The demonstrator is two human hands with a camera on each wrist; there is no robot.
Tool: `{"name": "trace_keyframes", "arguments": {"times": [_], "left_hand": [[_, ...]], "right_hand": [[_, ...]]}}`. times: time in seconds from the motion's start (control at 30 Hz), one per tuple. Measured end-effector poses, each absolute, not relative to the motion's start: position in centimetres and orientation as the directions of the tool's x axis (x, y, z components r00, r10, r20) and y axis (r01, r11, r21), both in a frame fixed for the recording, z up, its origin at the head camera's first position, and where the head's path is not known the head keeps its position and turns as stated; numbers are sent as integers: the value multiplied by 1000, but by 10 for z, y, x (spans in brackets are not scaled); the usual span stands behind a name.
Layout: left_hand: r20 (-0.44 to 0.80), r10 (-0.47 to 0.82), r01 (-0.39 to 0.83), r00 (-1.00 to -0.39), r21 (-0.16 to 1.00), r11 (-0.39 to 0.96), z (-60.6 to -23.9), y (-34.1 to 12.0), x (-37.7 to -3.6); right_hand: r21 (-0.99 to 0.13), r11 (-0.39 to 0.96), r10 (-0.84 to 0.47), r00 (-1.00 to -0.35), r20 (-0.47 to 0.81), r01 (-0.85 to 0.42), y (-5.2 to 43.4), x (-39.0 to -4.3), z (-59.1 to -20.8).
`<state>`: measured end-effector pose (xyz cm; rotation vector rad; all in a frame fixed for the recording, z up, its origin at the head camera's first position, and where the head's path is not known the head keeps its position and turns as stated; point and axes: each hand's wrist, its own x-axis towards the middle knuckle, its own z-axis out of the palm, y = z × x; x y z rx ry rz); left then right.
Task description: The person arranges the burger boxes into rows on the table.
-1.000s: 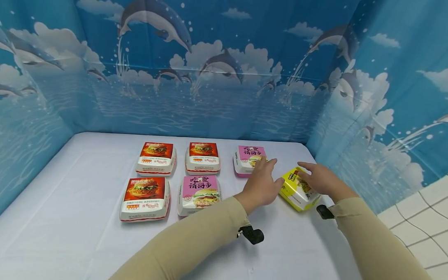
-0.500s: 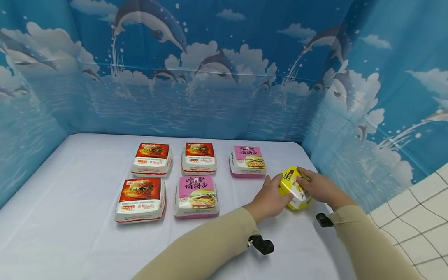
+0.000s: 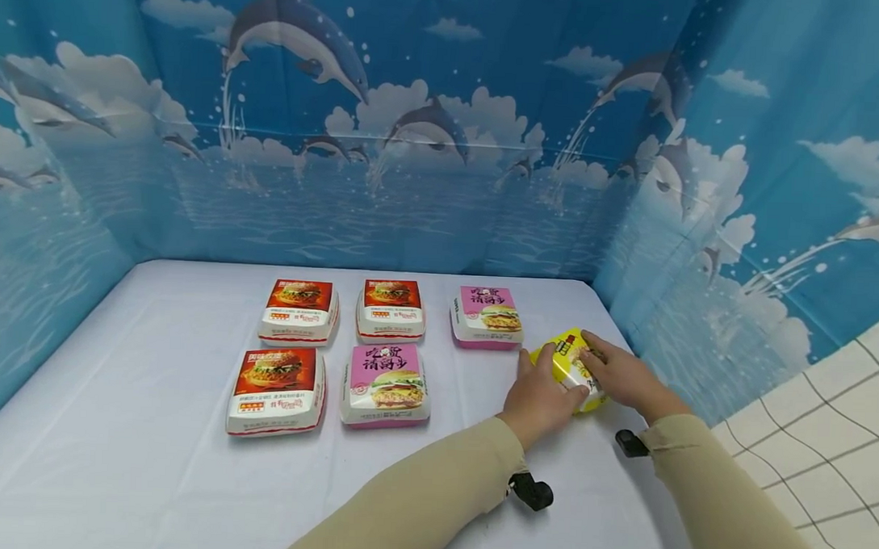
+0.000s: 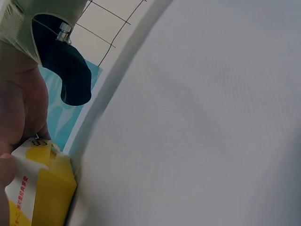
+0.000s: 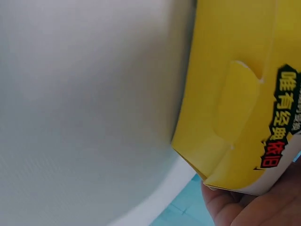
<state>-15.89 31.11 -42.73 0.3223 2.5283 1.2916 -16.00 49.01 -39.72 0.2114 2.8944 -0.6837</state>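
**Two hands on a yellow box**

On the right side of the white table [image 3: 114,425], both hands hold one yellow burger box [image 3: 569,366]; the box is tipped up at an angle, with one corner pointing to the back. The left hand [image 3: 540,399] grips the near left side of the box, with its thumb up on the left edge; the right hand [image 3: 621,376] lies over the top and right side, fingers bent around it. In the right wrist view the yellow burger box [image 5: 240,94] fills the right half, with black and red writing on it, and fingers [image 5: 244,207] show under its low corner.

To the left of the hands sit five more boxes, all flat and closed, in two rows; the back row has two red burger boxes [image 3: 300,310] [image 3: 391,309] and one pink burger box [image 3: 486,316], which is near the yellow one; the front row has a red burger box [image 3: 277,390] and a pink burger box [image 3: 386,384] side by side.

Behind the table stands a blue dolphin backdrop [image 3: 429,145]; a tiled floor [image 3: 826,441] shows at the right.
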Motion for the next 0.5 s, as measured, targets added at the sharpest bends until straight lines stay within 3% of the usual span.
{"name": "trace_keyframes", "arguments": {"times": [0.5], "left_hand": [[-159, 329, 77, -931, 796, 601, -430, 310, -161]], "right_hand": [[-455, 878, 84, -985, -154, 146, 490, -160, -407]]}}
